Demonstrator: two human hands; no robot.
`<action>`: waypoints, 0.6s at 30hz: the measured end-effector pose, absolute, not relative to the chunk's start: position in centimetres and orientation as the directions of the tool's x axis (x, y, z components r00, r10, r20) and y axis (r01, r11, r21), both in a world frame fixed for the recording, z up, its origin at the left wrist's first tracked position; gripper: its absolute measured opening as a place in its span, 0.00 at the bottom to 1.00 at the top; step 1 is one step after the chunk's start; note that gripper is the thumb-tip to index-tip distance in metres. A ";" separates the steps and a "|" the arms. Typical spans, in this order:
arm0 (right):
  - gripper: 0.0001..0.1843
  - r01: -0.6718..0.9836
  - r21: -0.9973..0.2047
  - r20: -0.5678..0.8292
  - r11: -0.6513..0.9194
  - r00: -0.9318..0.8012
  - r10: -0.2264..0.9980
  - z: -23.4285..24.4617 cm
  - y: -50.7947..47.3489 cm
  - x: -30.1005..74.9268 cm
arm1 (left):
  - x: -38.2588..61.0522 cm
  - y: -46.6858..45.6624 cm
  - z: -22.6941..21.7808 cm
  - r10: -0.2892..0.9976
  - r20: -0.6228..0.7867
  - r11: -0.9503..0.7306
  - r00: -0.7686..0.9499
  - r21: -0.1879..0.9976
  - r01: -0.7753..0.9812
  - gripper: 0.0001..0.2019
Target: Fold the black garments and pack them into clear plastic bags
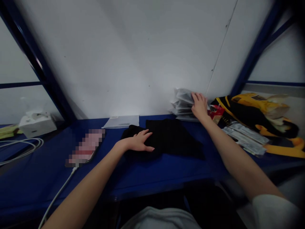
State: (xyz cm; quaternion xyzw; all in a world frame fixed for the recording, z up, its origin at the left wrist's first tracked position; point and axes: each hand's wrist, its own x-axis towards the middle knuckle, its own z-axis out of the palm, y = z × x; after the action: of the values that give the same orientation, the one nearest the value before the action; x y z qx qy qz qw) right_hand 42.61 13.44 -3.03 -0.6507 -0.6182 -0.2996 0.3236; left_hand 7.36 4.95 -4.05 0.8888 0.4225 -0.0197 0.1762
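Observation:
A black cloth garment (176, 136) lies partly bunched on the blue tabletop in front of me; its exact kind does not show. My left hand (140, 141) rests on its left part, palm down with the fingers spread. At the back right, my right hand (199, 105) reaches to a stack of frosted plastic bags (182, 103) by the wall. Its fingers lie over the right side of the upper bags, and whether they grip one cannot be made out. A single flat frosted bag (121, 121) lies behind the garment, to the left.
On the left are a phone (87, 146) with a white cable (59, 190), and a white tissue box (37, 124). Black and yellow cloth items (257, 111) and clear packets (245, 136) pile up on the right. A white wall (143, 57) closes the back.

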 end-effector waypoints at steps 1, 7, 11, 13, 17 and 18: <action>0.32 0.999 -0.030 0.734 -0.038 0.048 0.677 -3.7 13.8 43.4 | 7.4 4.7 -3.9 0.743 -0.213 -0.572 0.634 0.288 0.768 0.44; 0.33 1.000 0.020 0.641 0.003 -0.015 0.768 -5.4 15.3 45.6 | 7.0 4.1 -3.1 0.738 -0.261 -0.560 0.622 0.277 0.781 0.47; 0.33 0.999 0.008 0.641 0.037 -0.033 0.767 -5.1 15.4 45.5 | 6.5 4.0 -2.7 0.741 -0.204 -0.592 0.640 0.252 0.766 0.39; 0.33 0.998 -0.006 0.650 0.057 -0.039 0.759 -4.7 15.2 45.2 | 6.3 4.2 -2.5 0.738 -0.131 -0.614 0.662 0.276 0.740 0.29; 0.31 0.984 -0.026 0.690 0.174 -0.108 0.716 -2.9 13.8 43.5 | 6.5 5.2 -2.8 0.744 0.038 -0.638 0.667 0.340 0.691 0.22; 0.29 0.978 -0.029 0.702 0.205 -0.126 0.701 -2.4 13.4 42.7 | 6.6 5.5 -3.1 0.756 0.070 -0.630 0.651 0.346 0.695 0.21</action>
State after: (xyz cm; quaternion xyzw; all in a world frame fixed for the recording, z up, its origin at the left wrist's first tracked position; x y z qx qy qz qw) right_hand 42.66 13.38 -2.38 -0.5874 -0.7147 -0.2289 0.3029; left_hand 6.58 5.50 -3.07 0.8967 0.4046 0.1048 0.1458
